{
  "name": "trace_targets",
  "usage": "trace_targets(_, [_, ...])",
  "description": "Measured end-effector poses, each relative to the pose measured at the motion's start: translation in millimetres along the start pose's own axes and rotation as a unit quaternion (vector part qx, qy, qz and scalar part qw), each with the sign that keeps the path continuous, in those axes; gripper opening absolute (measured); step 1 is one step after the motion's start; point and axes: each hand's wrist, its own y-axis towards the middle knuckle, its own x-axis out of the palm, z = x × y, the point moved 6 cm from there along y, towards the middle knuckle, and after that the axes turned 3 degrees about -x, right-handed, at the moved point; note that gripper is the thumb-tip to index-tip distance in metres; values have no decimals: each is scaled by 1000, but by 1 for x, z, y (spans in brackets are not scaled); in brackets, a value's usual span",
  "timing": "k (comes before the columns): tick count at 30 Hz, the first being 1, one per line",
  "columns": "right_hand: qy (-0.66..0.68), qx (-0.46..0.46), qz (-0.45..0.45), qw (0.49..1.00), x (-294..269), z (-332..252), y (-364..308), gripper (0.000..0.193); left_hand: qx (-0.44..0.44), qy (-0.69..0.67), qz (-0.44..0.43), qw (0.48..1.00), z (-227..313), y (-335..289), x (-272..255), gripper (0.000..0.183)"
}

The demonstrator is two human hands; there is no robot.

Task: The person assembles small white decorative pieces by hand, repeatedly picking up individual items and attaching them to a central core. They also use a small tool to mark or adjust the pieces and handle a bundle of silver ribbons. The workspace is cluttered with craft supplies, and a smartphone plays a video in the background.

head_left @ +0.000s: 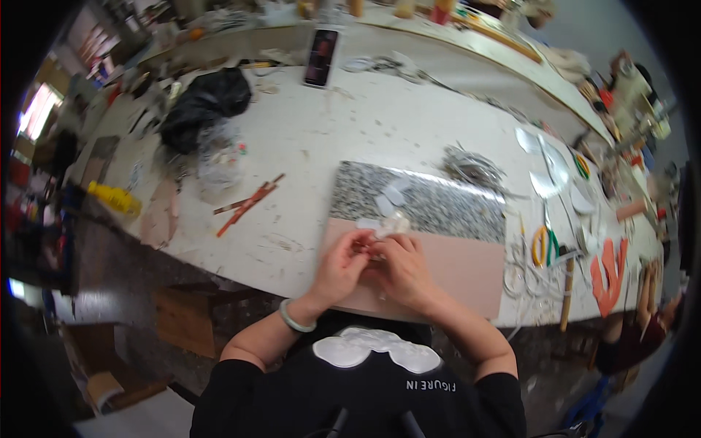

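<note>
My left hand (342,264) and my right hand (403,269) meet at the fingertips above a pale pink sheet (460,270). Fingers of both hands are closed in a pinch; whatever they hold is small, partly hidden and blurred. Just beyond the fingertips is a crumpled whitish piece (395,224), and I cannot tell whether the fingers touch it. Small flat white pieces (392,196) lie past it on a speckled grey stone slab (445,210). The pink sheet covers the near part of that slab.
A tangle of grey strips (471,165) lies at the slab's far right corner. Scissors (545,244), a hammer (567,288) and coral-coloured pieces (607,277) are to the right. Leftward are brown strips (250,204), a black plastic bag (208,106) and a yellow bottle (115,198). A phone (321,58) stands at the back.
</note>
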Motion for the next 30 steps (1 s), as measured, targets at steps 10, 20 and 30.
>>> trace_targets(10, [-60, -54, 23, 996, -8, 12, 4, 23, -7, 138, 26, 990, 47, 15, -61, 27])
trace_targets(20, [-89, 31, 42, 995, -31, 15, 6, 30, 56, 743, 424, 514, 231, 120, -339, 54])
trace_targets(30, [-32, -135, 87, 986, -47, -25, 157, 24, 159, 693, 364, 601, 348, 187, -329, 24])
